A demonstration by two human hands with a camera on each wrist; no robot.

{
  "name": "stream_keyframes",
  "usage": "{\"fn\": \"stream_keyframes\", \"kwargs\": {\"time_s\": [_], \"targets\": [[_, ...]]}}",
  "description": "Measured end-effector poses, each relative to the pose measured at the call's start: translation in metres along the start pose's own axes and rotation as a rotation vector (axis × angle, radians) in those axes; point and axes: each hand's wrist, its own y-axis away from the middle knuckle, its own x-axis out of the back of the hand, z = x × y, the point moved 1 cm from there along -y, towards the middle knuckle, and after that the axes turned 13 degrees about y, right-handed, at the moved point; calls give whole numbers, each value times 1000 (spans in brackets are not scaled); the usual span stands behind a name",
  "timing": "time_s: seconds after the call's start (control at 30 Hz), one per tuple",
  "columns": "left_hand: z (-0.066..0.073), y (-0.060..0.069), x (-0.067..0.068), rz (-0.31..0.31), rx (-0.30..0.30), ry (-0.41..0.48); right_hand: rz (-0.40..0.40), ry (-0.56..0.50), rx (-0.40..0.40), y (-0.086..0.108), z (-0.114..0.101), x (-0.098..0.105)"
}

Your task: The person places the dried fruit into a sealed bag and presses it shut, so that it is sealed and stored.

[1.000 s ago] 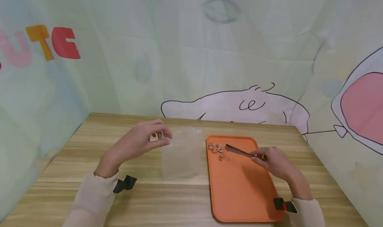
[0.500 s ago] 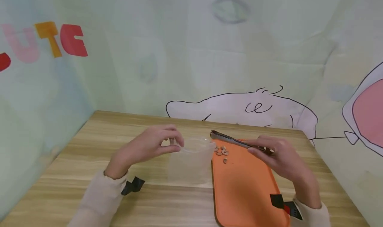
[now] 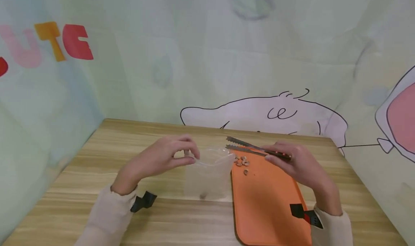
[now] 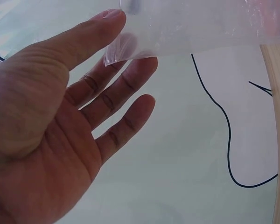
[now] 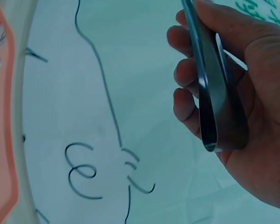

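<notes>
My left hand pinches the upper left edge of a clear plastic bag between thumb and fingers; its mouth gapes. In the left wrist view, the bag's corner lies between thumb and fingertips. My right hand grips metal tongs, whose serrated tips stand spread just above the bag's right side. The bend of the tongs shows near the palm in the right wrist view. One blurred brown piece shows low in the bag. Several small brown nut-like pieces lie on the orange tray.
A wooden table carries the tray, which stands right of the bag. Behind it hangs a printed cloth backdrop with a cartoon drawing. Dark straps sit at both wrists.
The tongs have moved left from above the tray to the bag, and their tips have spread apart. A brown piece now shows at the bag's bottom. My left hand has shifted slightly right.
</notes>
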Motion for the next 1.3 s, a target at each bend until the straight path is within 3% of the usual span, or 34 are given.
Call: {"fn": "stream_keyframes", "kwargs": {"time_s": [0.13,0.3,0.47,0.67,0.9,1.1,1.2,1.3], "targets": [[1,3,2,1,20,0,-90,45,-99,4,19,-5],[0,4,3,18,-5,-15,-244,35,-217,14,45,-14],[-2,4,5,21,-20,-13,-376,-11,-276,23,66,-23],[-1,5,6,12,11,-12,-463,-39,-294,30,82,-39],[-2,5,6,4,16,-4,-463,-24,-272,31,86,-50],[-3,5,5,5,-13,-9,-438,6,-300,30,83,-47],[-3,5,4,3,-20,-13,-388,22,-308,28,77,-37],[-1,4,4,-5,-18,-14,-283,34,-274,25,65,-21]]}}
